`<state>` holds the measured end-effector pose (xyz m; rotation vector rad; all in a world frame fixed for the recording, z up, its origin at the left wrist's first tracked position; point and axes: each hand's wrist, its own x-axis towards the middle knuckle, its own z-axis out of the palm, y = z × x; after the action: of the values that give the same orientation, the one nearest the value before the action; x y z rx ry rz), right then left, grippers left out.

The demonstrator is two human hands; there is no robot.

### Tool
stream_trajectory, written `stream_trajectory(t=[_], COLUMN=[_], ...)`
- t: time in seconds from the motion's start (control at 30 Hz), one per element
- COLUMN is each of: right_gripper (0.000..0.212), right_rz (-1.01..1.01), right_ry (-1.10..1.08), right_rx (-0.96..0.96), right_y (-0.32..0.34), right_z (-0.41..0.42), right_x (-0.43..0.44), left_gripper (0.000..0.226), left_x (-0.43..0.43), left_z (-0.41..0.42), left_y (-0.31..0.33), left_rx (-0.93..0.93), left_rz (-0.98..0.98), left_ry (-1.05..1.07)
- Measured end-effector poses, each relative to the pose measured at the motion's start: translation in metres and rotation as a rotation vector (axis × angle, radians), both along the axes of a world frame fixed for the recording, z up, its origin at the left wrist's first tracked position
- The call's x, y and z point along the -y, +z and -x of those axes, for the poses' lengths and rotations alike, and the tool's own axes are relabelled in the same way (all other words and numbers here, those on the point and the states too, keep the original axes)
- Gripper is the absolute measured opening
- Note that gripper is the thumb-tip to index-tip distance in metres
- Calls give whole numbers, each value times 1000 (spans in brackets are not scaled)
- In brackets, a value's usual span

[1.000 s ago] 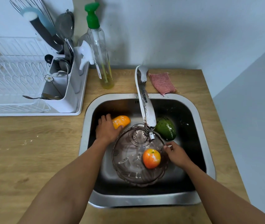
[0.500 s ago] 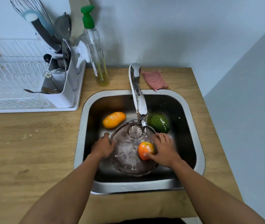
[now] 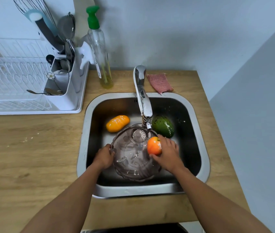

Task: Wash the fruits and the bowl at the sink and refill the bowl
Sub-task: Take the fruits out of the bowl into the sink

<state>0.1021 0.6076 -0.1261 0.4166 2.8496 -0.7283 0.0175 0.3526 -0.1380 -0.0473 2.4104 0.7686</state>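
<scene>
A clear brownish glass bowl [image 3: 130, 162] sits in the steel sink [image 3: 199, 132] under the tap [image 3: 142, 100]. My left hand [image 3: 104, 157] grips the bowl's left rim. My right hand [image 3: 167, 153] holds a round orange-red fruit [image 3: 153, 146] over the bowl's right side. An orange-yellow mango [image 3: 117, 123] lies on the sink floor at the back left. A dark green avocado [image 3: 162, 126] lies at the back right, just beyond my right hand.
A soap bottle with a green pump [image 3: 99, 52] and a pink scrub cloth [image 3: 159, 83] stand behind the sink. A white dish rack [image 3: 16, 84] with a utensil holder [image 3: 63, 81] fills the worktop's back left. A wall closes the right side.
My left hand left the mango and took the bowl's left rim. My right hand closed round the orange-red fruit and lifted it slightly to the bowl's right side.
</scene>
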Motion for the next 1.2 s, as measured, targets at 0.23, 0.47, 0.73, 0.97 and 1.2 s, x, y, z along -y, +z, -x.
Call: stream_trajectory(t=[0.23,0.47,0.73,0.97,1.2], right_gripper=[107,117,125,130,91], right_rz=[117,219,201,225,284], right_ry=[-354,-358,-168,-152,-144], right_rx=[-31,356,503,504,506], right_y=[16,3,-3,-4,17], right_z=[-17,-21,-20,-20,-4], right_x=[-33,-32,-35,-39,-55], left_gripper=[25,16,11,11,13], left_x=[-5,-4,5,-5,-11], left_z=[1,6,14,14,20], left_y=[0,8,19,25,36], left_rx=[37,-76,-103,-139,-184], left_rz=[-65,-110,-208,-202,-261], left_ry=[95,147,219,239,243])
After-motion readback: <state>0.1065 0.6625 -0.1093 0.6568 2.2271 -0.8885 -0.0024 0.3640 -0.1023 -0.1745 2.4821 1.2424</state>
